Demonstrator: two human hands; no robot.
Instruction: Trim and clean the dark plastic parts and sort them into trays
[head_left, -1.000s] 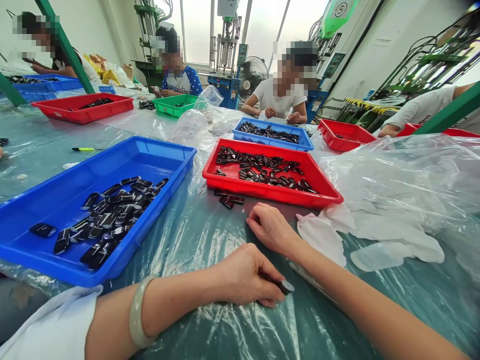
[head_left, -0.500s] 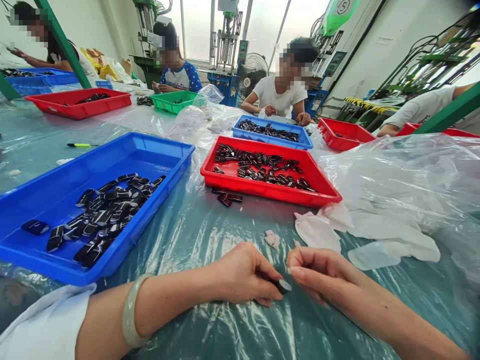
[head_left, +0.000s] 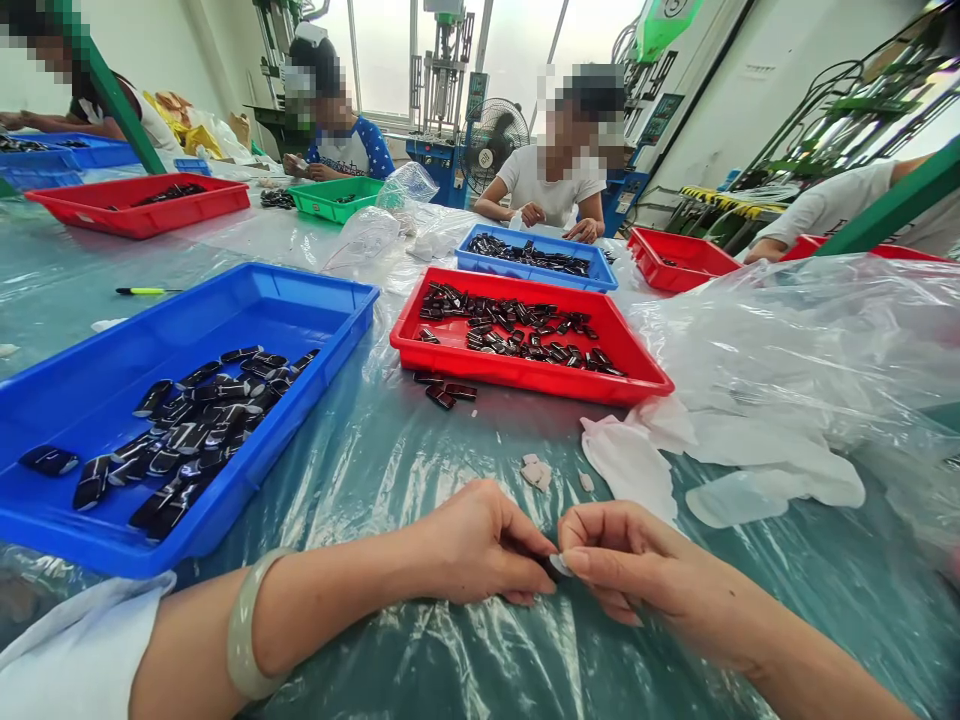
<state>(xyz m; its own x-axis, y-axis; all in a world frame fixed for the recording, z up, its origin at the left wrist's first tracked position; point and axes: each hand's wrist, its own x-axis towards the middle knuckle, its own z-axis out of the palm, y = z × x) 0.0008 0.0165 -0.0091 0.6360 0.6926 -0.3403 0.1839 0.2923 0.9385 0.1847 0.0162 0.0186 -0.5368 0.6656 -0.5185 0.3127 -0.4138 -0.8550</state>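
My left hand (head_left: 480, 548) is closed around a small black piece (head_left: 555, 566), which is mostly hidden by the fingers. A pale, whitish tip of that piece sticks out to the right. My right hand (head_left: 637, 562) pinches at this tip with thumb and index finger, so both hands meet just above the plastic-covered table (head_left: 420, 660). Small pale scraps (head_left: 535, 472) lie just beyond the fingers. Similar black pieces with whitish edges (head_left: 202, 430) are heaped in the large blue tray (head_left: 300, 410) on the left.
A red tray (head_left: 525, 378) of black pieces stands ahead, with several loose pieces (head_left: 442, 390) before it. Behind it is a smaller blue tray (head_left: 536, 272). White cloth-like pieces (head_left: 630, 465) and clear plastic sheeting (head_left: 787, 350) lie right. Several people sit across the table.
My right hand has moved left, and its fingertips now meet the whitish tip of the black piece. The view has shifted slightly; my left hand keeps its hold.
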